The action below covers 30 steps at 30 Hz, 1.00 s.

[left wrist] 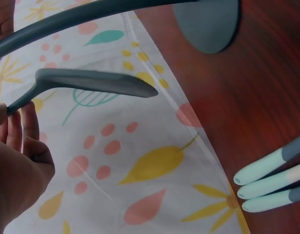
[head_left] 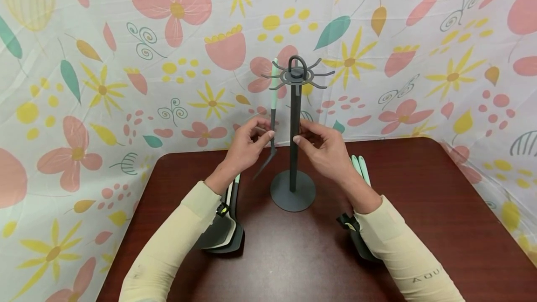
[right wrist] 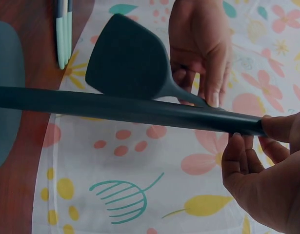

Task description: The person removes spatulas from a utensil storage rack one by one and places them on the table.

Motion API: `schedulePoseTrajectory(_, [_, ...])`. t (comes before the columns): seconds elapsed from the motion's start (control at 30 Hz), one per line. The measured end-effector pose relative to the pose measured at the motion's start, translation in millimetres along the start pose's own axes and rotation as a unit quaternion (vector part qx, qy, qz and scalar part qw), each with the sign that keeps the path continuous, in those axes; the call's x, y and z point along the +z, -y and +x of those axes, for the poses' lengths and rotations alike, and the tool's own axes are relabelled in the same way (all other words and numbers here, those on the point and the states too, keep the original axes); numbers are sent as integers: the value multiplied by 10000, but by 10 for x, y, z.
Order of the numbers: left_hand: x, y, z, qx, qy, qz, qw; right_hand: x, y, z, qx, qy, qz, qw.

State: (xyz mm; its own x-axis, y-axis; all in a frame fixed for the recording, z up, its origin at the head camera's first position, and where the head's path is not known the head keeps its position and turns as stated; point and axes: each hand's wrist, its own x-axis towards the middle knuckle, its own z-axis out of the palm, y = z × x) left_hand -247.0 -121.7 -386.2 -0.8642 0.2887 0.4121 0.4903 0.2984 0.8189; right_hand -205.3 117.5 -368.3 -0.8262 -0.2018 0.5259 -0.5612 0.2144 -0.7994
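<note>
A dark grey utensil stand [head_left: 295, 120] with a round base, a loop on top and a ring of hooks [head_left: 297, 76] stands upright on the table. My right hand [head_left: 326, 149] grips its pole partway up; the right wrist view shows thumb and fingers around the pole [right wrist: 115, 108]. To the left of the pole, my left hand [head_left: 248, 143] pinches the dark shaft of a turner [right wrist: 130, 58], whose blade points down. Its mint handle [head_left: 274, 85] rises beside the left hooks. Whether it hangs on one I cannot tell.
On the table [head_left: 289, 264], several mint-handled utensils [head_left: 235, 232] lie at the left, partly under the left forearm. More with mint handles [head_left: 363, 169] lie at the right behind the right wrist. A flowered cloth [head_left: 176, 78] hangs behind the table.
</note>
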Motion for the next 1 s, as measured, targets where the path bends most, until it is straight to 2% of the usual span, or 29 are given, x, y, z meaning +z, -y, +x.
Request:
schedulePoseTrajectory(0.33, [-110, 73, -127, -146, 6, 47, 9999, -5, 15, -3, 57, 14, -37, 10000])
schedulePoseTrajectory(1.0, [-236, 77, -307, -299, -120, 206, 9993, -8, -5, -2, 15, 35, 72, 10000])
